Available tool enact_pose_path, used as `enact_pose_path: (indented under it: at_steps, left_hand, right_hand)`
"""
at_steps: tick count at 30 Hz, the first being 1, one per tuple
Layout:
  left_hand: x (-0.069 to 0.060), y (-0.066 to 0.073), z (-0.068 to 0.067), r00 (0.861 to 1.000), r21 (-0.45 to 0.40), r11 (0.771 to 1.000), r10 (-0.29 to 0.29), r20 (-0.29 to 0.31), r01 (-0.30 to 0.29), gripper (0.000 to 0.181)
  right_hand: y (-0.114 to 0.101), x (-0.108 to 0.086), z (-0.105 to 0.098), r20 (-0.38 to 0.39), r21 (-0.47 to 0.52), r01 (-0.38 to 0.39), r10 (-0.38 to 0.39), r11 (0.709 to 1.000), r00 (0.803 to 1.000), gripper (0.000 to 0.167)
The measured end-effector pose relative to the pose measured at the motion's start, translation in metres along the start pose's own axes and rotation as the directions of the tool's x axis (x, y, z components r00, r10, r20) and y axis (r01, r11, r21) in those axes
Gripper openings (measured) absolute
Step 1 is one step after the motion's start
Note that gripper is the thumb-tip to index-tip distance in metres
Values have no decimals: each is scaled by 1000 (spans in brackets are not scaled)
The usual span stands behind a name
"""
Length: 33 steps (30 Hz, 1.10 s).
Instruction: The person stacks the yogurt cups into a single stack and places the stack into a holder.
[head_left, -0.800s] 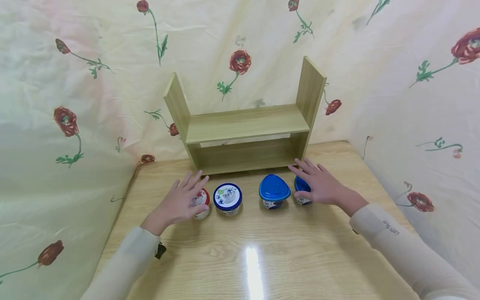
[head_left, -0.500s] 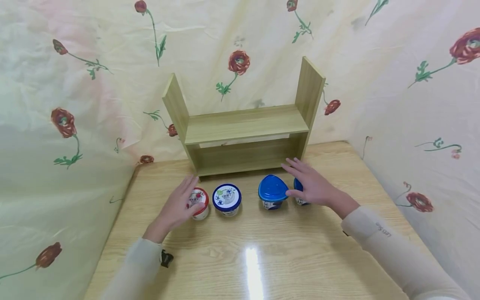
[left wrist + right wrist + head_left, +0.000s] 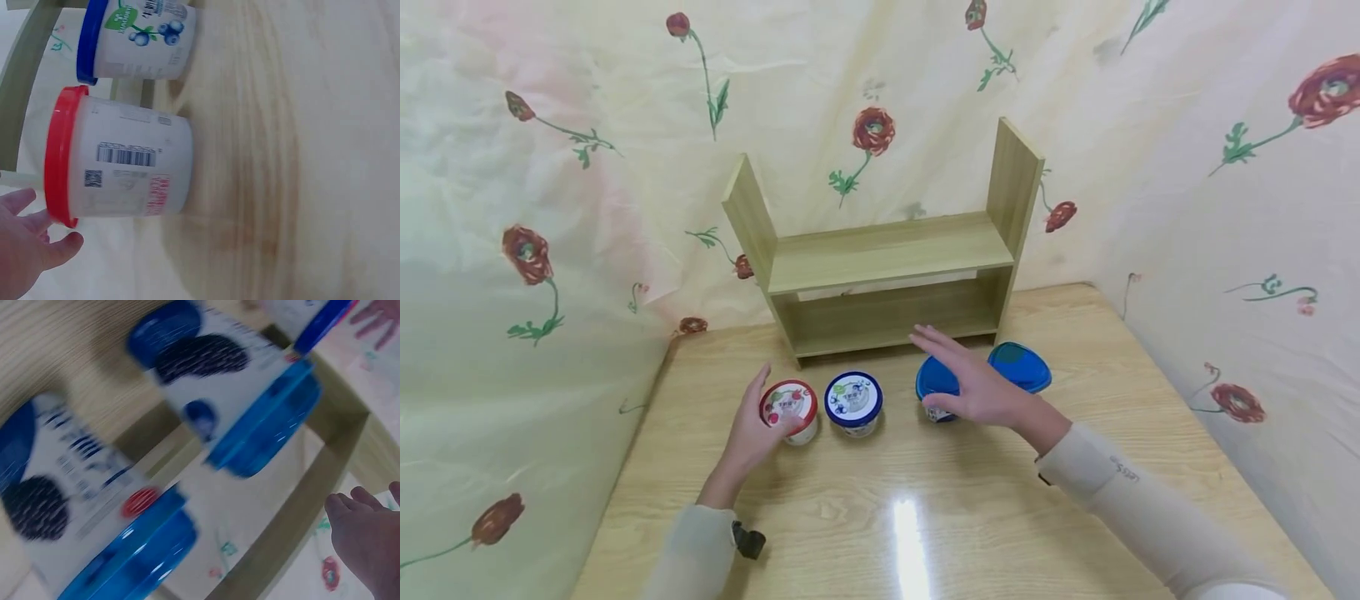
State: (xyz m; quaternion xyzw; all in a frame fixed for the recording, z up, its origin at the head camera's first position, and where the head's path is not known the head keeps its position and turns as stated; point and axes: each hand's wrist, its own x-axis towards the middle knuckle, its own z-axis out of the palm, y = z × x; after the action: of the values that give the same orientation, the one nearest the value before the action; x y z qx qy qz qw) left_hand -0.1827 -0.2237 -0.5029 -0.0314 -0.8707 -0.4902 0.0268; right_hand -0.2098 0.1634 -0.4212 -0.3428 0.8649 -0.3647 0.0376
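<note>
We see four lidded tubs standing in a loose row on the tabletop (image 3: 827, 525), just in front of a small wooden shelf (image 3: 887, 250); our guess is that they are lined up there, lids upward, so that each falls within easy reach. Our left hand (image 3: 751, 437) is held wide beside the red-lidded tub (image 3: 786, 400), thumb set apart from the fingers, perhaps because that spread suits a round rim. Next to that tub stands the round blue-lidded tub (image 3: 853, 398), with neither hand at it. Our right hand (image 3: 977, 392) is also wide, fingers fairly straight, above the nearer three-cornered tub (image 3: 934, 377); it seems to grip nothing, and the outer three-cornered tub (image 3: 1021, 367) lies just beyond it. Whether the left fingertips touch the red rim we cannot tell, since they pass behind it in the left wrist view. From the head, the right hand covers part of the nearer three-cornered lid and, with the wrist, the outer tub's body. The right wrist view is blurred, so its lettering is unreadable, and both wrist views cut off the hands; the left one also crops the round blue-lidded tub.
</note>
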Motion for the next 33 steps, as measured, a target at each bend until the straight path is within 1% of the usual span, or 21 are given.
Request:
enact_pose_path:
  at_steps: [4, 6, 8, 10, 11, 12, 14, 15, 17, 20, 23, 26, 31, 33]
  left_hand:
    - [-2, -7, 2, 999, -47, 998, -39, -9, 39, 112]
    - [-3, -10, 3, 998, -74, 995, -65, -14, 64, 115]
    - [-4, -12, 5, 995, -95, 991, -98, -26, 95, 117]
    - [-4, -14, 6, 991, -122, 985, -127, -36, 122, 119]
    - [-4, -15, 7, 989, -134, 982, -140, -41, 134, 120]
    - [-4, -16, 8, 987, -148, 978, -152, -44, 144, 121]
    - [-4, -20, 10, 985, -182, 971, -166, -45, 155, 123]
    - [-5, -22, 11, 984, -195, 967, -173, -43, 162, 123]
    - [-6, -26, 13, 981, -214, 961, -189, -37, 177, 124]
    - [-9, -32, 15, 974, -229, 951, -222, -35, 208, 125]
    - [-11, -37, 18, 971, -245, 945, -235, -48, 217, 125]
    - [-12, -41, 21, 970, -267, 940, -237, -59, 213, 124]
    - [-10, -45, 27, 974, -279, 941, -216, -66, 190, 119]
    - [-10, -46, 28, 975, -278, 943, -209, -70, 183, 117]
  right_hand:
    - [-12, 7, 9, -35, 89, 55, -52, 995, 998, 88]
    - [-16, 12, 15, -56, 177, 85, -76, 981, 996, 88]
    - [-22, 16, 22, -77, 283, 111, -93, 953, 993, 89]
    - [-27, 19, 31, -98, 384, 131, -101, 914, 990, 90]
    - [-29, 21, 36, -108, 435, 138, -101, 890, 989, 91]
    - [-31, 22, 42, -119, 467, 142, -97, 873, 988, 91]
    - [-34, 24, 54, -134, 503, 140, -82, 853, 988, 91]
    - [-35, 25, 59, -136, 511, 132, -72, 850, 988, 90]
    - [-37, 26, 70, -134, 513, 100, -35, 852, 990, 90]
    - [-39, 30, 84, -123, 494, 41, 24, 868, 992, 89]
    - [-40, 34, 94, -119, 480, -6, 72, 877, 990, 87]
    - [-37, 39, 101, -111, 467, -55, 120, 883, 987, 84]
    - [-28, 47, 110, -96, 442, -156, 219, 883, 971, 85]
    - [-24, 51, 114, -81, 426, -182, 238, 886, 968, 87]
